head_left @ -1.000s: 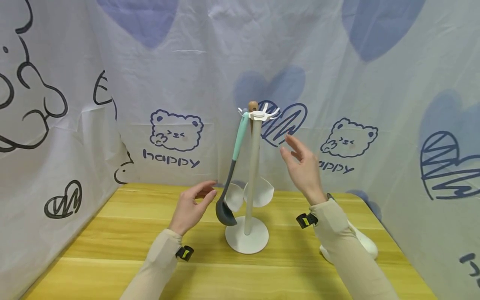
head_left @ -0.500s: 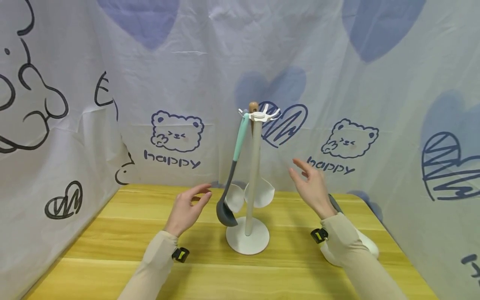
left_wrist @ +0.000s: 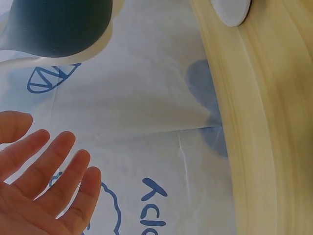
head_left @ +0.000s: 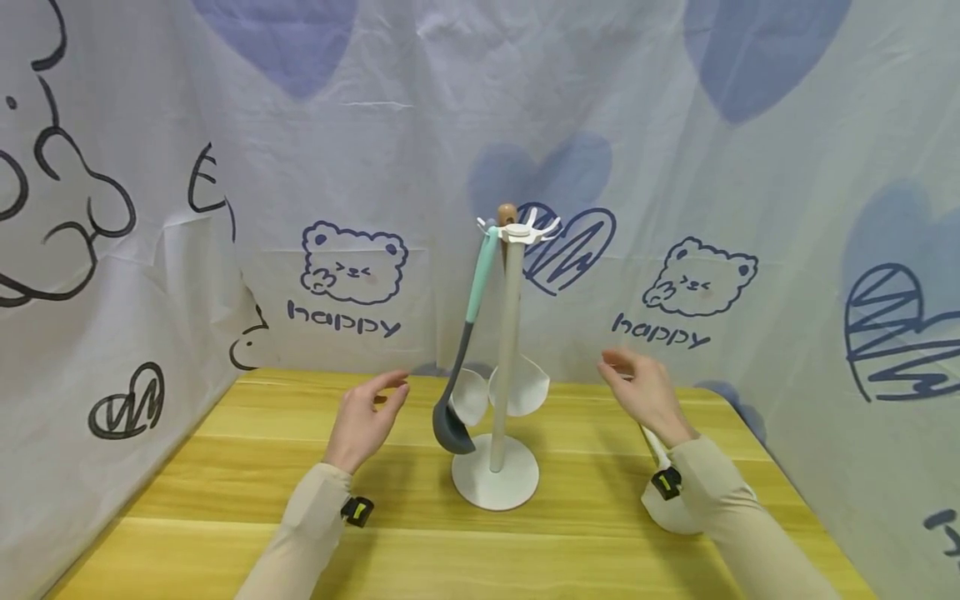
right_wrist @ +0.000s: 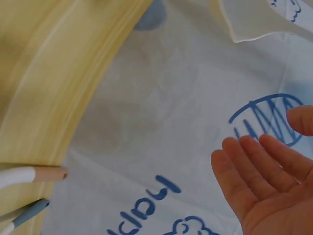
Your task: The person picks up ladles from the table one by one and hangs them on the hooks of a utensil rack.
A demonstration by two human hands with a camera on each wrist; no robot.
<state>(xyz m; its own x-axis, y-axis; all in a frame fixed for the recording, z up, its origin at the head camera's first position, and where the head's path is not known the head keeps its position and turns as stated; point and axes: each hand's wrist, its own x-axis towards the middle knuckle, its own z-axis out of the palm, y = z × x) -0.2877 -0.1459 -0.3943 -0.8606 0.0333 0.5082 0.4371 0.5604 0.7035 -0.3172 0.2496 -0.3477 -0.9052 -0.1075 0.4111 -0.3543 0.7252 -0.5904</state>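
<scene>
Left hand [head_left: 364,423] is idling beside the hanging ladle [head_left: 476,287]; right hand [head_left: 647,395] is probably lining up a grab for the white utensil [head_left: 672,510] on the worktop [head_left: 217,492]. Both are hovering empty, loose-fingered, so curling's needed.

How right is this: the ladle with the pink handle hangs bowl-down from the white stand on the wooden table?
Not quite: the handle is mint green, not pink, as the head view shows. The ladle does hang bowl-down from the white stand on the wooden table.
</scene>
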